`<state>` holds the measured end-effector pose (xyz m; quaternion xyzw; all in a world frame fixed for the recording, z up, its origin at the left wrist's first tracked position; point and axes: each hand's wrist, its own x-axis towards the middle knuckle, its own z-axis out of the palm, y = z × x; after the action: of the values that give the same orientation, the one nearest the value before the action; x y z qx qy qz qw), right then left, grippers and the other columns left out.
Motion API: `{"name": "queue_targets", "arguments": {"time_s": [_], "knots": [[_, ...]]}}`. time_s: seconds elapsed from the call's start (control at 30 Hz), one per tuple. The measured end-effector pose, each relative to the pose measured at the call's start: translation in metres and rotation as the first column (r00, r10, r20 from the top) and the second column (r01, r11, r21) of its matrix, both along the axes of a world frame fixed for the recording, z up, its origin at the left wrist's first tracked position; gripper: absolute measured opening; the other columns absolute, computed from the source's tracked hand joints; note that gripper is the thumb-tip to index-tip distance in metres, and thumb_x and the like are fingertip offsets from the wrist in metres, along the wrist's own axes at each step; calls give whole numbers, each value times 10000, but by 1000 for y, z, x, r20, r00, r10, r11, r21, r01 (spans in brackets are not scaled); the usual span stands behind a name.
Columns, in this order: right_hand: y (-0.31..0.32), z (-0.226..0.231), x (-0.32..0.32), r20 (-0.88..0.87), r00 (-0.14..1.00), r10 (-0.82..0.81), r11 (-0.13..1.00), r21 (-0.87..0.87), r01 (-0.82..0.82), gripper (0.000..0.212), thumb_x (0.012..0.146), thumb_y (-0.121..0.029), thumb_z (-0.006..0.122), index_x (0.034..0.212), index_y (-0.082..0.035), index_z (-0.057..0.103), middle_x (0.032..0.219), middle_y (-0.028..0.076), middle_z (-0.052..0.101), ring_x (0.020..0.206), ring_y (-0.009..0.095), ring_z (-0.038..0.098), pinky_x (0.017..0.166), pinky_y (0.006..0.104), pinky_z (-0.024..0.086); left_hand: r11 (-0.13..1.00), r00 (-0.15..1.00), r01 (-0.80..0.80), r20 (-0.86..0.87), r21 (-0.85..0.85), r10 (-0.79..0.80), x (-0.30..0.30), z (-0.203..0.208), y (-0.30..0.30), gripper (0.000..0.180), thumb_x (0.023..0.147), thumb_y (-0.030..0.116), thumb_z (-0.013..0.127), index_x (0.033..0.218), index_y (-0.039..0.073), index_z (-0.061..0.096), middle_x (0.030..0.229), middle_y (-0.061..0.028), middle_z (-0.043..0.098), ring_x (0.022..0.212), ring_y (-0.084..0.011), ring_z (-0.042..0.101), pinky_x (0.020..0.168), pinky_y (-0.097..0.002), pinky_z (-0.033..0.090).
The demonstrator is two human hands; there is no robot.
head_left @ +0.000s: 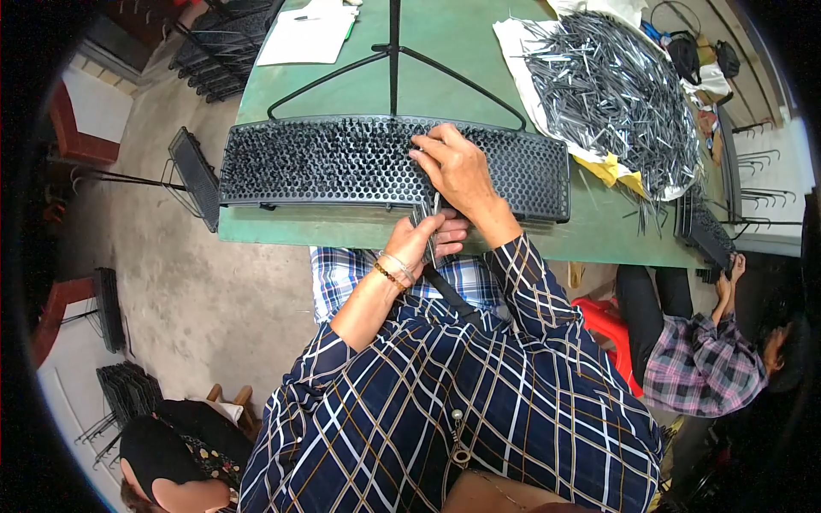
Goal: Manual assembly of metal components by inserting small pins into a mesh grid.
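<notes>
While fingertips hidden — right hand (460,168) bent on perforated black panel (342,162), left hand (425,239) pinching half-hidden metal pins (428,215)

At about 11 o'clock on the green table (466,43) lies a white paper sheet (308,36); no packages, signs or screens show.

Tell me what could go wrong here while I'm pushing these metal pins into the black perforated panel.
1. The long black perforated plastic panel lies close to the green table's near edge; pressure from the right hand might push it off.
2. The left hand holds a small bundle of thin grey metal pins over the lap; some may slip and fall.
3. The big heap of loose grey metal pins reaches the white sheet's edge, so strays could roll off the table.
</notes>
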<state>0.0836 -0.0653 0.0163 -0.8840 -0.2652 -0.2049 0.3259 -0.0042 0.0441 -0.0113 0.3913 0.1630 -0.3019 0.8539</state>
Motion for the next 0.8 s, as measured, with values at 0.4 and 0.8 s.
{"name": "queue_targets", "arguments": {"time_s": [0.4,0.8], "knots": [[-42,7,-36,-658,718,227,913,401,79,252,809,-223,670,845,26,681,708,65,616,587,110,571,510,267,434,998,995,-7,97,-56,12,-2,6,-5,255,935,146,477,1101,-41,527,996,-167,631,854,-225,646,698,-323,562],[-46,14,-5,-275,952,-130,854,456,249,137,842,-123,631,876,7,659,720,37,615,562,71,517,497,223,401,999,999,43,-18,11,-42,-2,2,-11,268,926,148,498,1112,-45,517,1015,-181,634,849,-204,651,675,-298,563]]}}
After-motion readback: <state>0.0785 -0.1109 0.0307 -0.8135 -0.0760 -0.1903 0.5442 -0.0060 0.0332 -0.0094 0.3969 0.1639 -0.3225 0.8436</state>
